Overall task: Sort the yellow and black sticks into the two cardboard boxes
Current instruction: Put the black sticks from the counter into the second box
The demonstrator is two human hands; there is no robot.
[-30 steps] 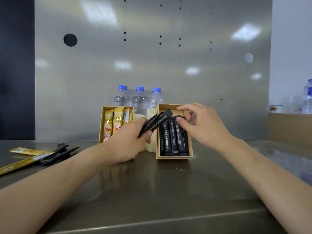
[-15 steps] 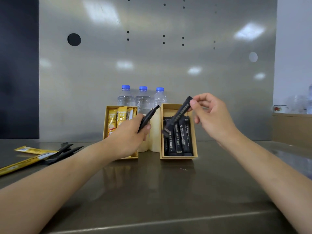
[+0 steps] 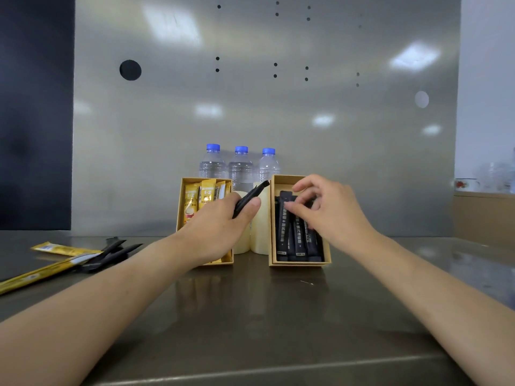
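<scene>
Left hand [image 3: 220,229]: closed around a small bunch of black sticks [image 3: 250,196], which are gripped between thumb and fingers and project up and to the right, over the gap between the two boxes.
Right hand [image 3: 331,215]: held over the right cardboard box [image 3: 299,263], fingertips [image 3: 289,205] pinched on the upper end of a black stick [image 3: 283,218] lying in that box.
Right cardboard box: placed toward the back of the tabletop [image 3: 264,316], filled with black sticks laid lengthwise, side by side.
Left cardboard box [image 3: 181,207]: just left of centre, holding yellow sticks [image 3: 207,195]; its near part is hidden by the left hand.
Unsorted sticks: yellow sticks [image 3: 41,274] and black ones [image 3: 114,253] are seen loose at the left edge of the tabletop.
Background: three water bottles [image 3: 241,168] are stood behind the boxes; two pale cylinders [image 3: 260,227] are set between them.
</scene>
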